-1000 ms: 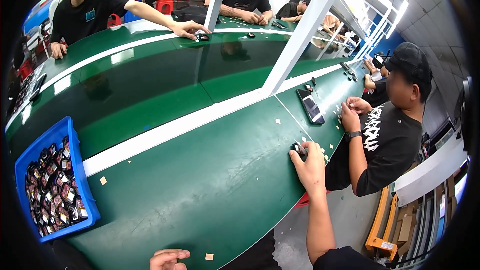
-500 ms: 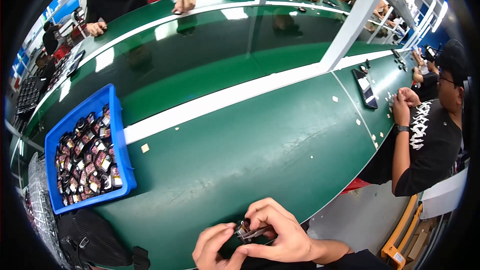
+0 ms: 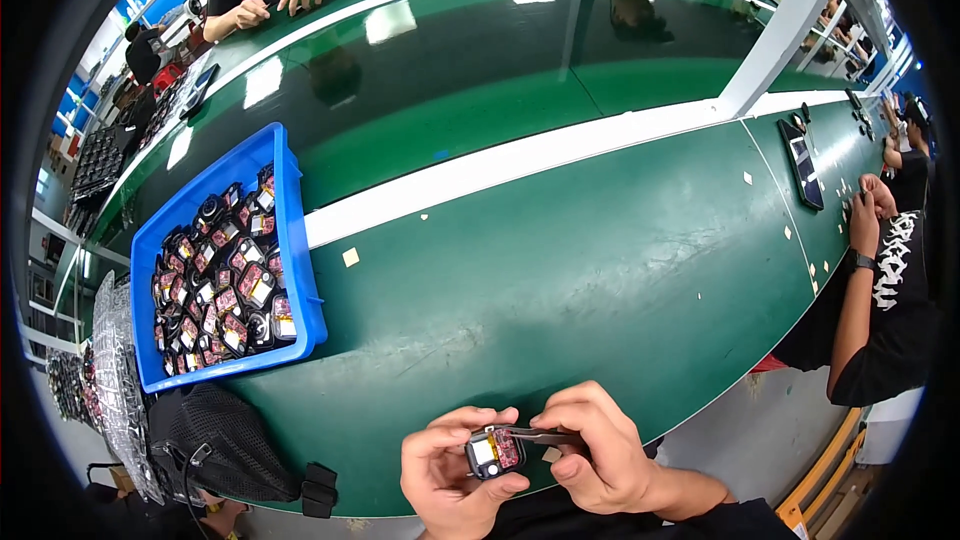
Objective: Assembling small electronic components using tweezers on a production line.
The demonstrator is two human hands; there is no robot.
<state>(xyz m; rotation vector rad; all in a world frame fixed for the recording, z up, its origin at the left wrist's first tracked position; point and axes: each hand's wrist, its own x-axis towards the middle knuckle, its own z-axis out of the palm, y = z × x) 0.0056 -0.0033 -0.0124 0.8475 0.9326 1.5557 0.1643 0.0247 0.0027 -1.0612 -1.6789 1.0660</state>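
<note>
In my left hand (image 3: pixel 447 475) I hold a small black-cased electronic module (image 3: pixel 497 452), gripped by its sides near the table's front edge. Its open face is turned up, showing a reddish circuit board, a yellow strip and a white patch. My right hand (image 3: pixel 605 455) pinches a pair of dark tweezers (image 3: pixel 545 436), whose tips reach the module's upper edge. Whether they grip a part there is too small to tell. A small pale square (image 3: pixel 551 454) shows just below the tweezers, beside the right fingers.
A blue bin (image 3: pixel 306 275) full of similar modules (image 3: pixel 230 285) stands at left. Before it lies a black mesh bag (image 3: pixel 222 445), with bubble wrap (image 3: pixel 118 380) beyond. Pale squares (image 3: pixel 350 257) dot the green table (image 3: pixel 560 290). A grey post (image 3: pixel 785 35) rises right; co-workers sit opposite and at right.
The module has turned face up in my left hand, and the tweezers now touch its upper edge. My view has shifted, so the bin sits further right. The co-worker opposite has brought both hands together.
</note>
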